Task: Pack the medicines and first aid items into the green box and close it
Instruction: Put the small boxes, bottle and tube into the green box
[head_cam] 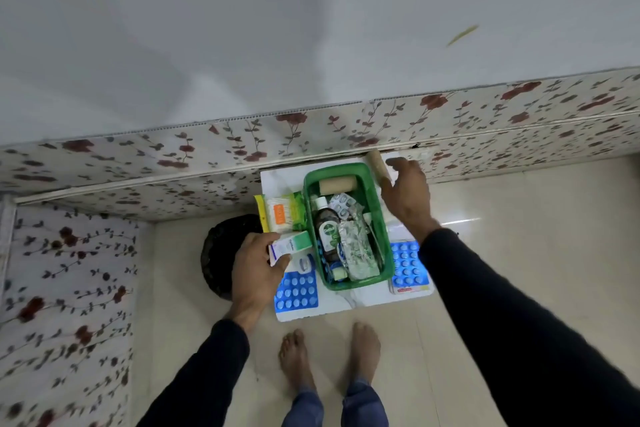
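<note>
Green box (346,225) open; blue blister packs (296,292) flanking; black bin (221,253) left.

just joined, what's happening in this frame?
A person stands over a small white table, packing a first aid kit. The left hand holds a small white and green carton beside the open green box, which already contains a Dettol bottle, a bandage roll and blister strips. The right hand grips a second bandage roll at the box's far right corner. Two blue pill sheets remain outside.
</note>
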